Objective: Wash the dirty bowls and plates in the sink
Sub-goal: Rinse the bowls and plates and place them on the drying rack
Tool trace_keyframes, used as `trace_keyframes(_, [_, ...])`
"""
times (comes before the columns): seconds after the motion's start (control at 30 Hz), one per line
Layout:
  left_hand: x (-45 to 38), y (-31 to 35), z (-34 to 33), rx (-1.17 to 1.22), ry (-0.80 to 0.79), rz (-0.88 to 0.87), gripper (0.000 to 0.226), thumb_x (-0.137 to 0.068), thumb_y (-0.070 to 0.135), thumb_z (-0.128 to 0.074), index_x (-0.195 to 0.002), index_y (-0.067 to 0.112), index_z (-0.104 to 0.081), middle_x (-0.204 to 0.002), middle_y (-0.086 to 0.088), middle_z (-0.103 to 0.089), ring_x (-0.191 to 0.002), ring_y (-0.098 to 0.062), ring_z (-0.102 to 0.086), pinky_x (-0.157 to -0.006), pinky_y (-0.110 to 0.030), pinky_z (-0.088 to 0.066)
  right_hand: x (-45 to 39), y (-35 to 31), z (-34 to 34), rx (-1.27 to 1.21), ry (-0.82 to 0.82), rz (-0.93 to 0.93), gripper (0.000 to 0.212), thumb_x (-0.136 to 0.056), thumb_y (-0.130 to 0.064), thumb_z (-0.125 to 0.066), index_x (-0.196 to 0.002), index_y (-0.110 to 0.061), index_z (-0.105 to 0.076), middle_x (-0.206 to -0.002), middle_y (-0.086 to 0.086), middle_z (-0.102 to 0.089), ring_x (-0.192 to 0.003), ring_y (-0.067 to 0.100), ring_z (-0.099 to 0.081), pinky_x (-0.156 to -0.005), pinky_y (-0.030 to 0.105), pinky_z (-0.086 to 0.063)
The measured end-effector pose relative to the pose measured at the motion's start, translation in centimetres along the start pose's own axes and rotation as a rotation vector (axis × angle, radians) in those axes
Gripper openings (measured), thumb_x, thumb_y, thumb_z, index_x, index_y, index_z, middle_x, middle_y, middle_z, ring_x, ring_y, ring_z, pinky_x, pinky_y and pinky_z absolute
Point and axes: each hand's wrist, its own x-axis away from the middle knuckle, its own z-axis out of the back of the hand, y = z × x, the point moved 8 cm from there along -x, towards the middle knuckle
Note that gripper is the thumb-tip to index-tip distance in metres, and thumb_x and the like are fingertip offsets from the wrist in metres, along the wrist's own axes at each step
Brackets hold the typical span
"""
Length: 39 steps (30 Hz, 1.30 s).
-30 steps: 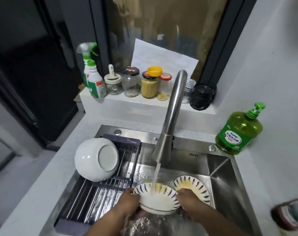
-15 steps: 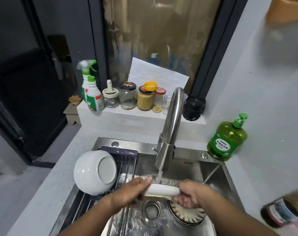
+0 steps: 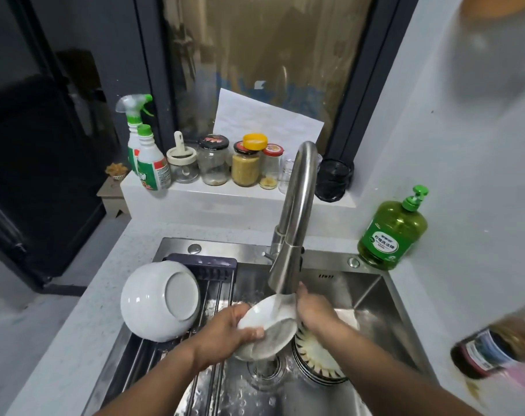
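Over the sink [image 3: 372, 298], under the running faucet [image 3: 291, 235], the small bowl [image 3: 267, 325] is tipped underside-up, its foot facing the person, left hand [image 3: 228, 331] gripping its near rim, right hand [image 3: 315, 310] curled around the far edge.

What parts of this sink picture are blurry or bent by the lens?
Head view: the dark bottle at the right edge and the orange shape at top right are smeared; wide-angle bending bows the window frame and tilts the green soap bottle; the bowl in both hands is softened by running water; the faucet and jars look sharp.
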Motion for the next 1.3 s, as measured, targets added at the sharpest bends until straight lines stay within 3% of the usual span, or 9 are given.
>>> trace_keyframes(0.2, [-0.2,-1.6,-1.0,0.264,0.164,0.090,0.031,-0.096,0.015,-0.066,-0.125,0.009,-0.058,-0.109,-0.014,-0.076,-0.102,-0.032,-0.073,-0.091,-0.053,-0.058,5.9,-4.1,-3.8,0.023,0.144,0.469,0.051,-0.102,-0.057,-0.034,-0.137,-0.025,-0.054,-0.132,0.004,-0.052,-0.121,0.021,-0.050,-0.106,0.030,-0.036])
trace_keyframes(0.3, [0.1,-2.4,-1.1,0.469,0.217,0.127,0.030,-0.099,0.017,-0.062,-0.128,0.011,-0.059,-0.112,-0.019,-0.074,-0.103,-0.037,-0.072,-0.087,-0.056,-0.058,5.8,-4.7,-5.3,0.142,0.149,0.557,0.056,-0.103,-0.057,-0.018,-0.146,-0.034,-0.045,-0.142,0.003,-0.045,-0.135,0.021,-0.039,-0.117,0.035,-0.024])
trace_keyframes(0.5, [0.9,-4.0,-1.4,0.725,0.350,0.163,0.029,-0.100,0.015,-0.058,-0.127,0.004,-0.059,-0.110,-0.023,-0.074,-0.097,-0.036,-0.072,-0.083,-0.047,-0.059,4.4,-3.3,-5.1,0.150,0.198,0.422,0.078,-0.090,-0.073,-0.006,-0.142,-0.033,-0.049,-0.141,0.004,-0.053,-0.133,0.023,-0.043,-0.116,0.040,-0.028])
trace_keyframes(0.67, [1.9,-4.4,-0.7,0.840,0.373,0.175,0.029,-0.099,0.013,-0.058,-0.126,0.001,-0.059,-0.113,-0.024,-0.073,-0.099,-0.037,-0.071,-0.076,-0.048,-0.062,1.7,-0.1,-4.0,0.159,0.142,0.147,0.045,-0.105,-0.044,-0.022,-0.137,-0.023,-0.047,-0.136,0.008,-0.057,-0.124,0.030,-0.055,-0.102,0.042,-0.045])
trace_keyframes(0.8, [1.8,-5.4,-0.3,0.936,0.379,0.204,0.032,-0.100,0.015,-0.057,-0.128,-0.002,-0.056,-0.116,-0.025,-0.071,-0.104,-0.040,-0.070,-0.082,-0.057,-0.060,-0.2,2.6,-4.1,-0.195,0.016,-0.103,0.067,-0.104,-0.057,-0.022,-0.130,-0.008,-0.059,-0.129,0.019,-0.060,-0.117,0.035,-0.058,-0.097,0.038,-0.043])
trace_keyframes(0.93, [1.6,-6.8,0.2,0.760,0.551,0.209,0.040,-0.093,0.021,-0.069,-0.129,0.006,-0.058,-0.114,-0.017,-0.074,-0.103,-0.037,-0.071,-0.076,-0.049,-0.062,0.0,4.5,-4.8,-0.464,0.008,-0.245,0.063,-0.095,-0.058,-0.048,-0.117,-0.002,-0.066,-0.112,0.016,-0.066,-0.100,0.035,-0.062,-0.095,0.041,-0.048])
trace_keyframes(1.07, [1.5,-5.8,-0.1,0.294,0.705,0.151,0.084,-0.065,0.043,-0.092,-0.133,0.014,-0.052,-0.124,-0.009,-0.064,-0.103,-0.023,-0.066,-0.074,-0.030,-0.060,1.0,5.3,-4.2,-0.567,0.083,-0.301,0.065,-0.092,-0.063,-0.052,-0.105,-0.001,-0.067,-0.102,0.016,-0.067,-0.095,0.035,-0.062,-0.087,0.039,-0.049])
trace_keyframes(1.17, [1.8,-4.8,-0.3,0.072,0.845,0.217,0.082,-0.073,0.061,-0.081,-0.134,0.022,-0.044,-0.129,-0.008,-0.046,-0.105,-0.023,-0.052,-0.093,-0.034,-0.048,2.0,4.3,-3.6,-0.612,0.115,-0.272,0.068,-0.084,-0.070,-0.058,-0.088,-0.003,-0.067,-0.088,0.013,-0.069,-0.085,0.031,-0.065,-0.086,0.040,-0.053])
trace_keyframes(1.3, [1.4,-4.8,0.5,0.134,0.922,0.283,0.092,-0.068,0.091,-0.054,-0.118,0.014,-0.057,-0.112,-0.008,-0.064,-0.095,-0.026,-0.064,-0.084,-0.037,-0.053,3.2,3.0,-1.6,-0.546,0.194,-0.179,0.066,-0.084,-0.072,-0.057,-0.071,-0.008,-0.064,-0.073,0.006,-0.064,-0.071,0.024,-0.060,-0.074,0.037,-0.050])
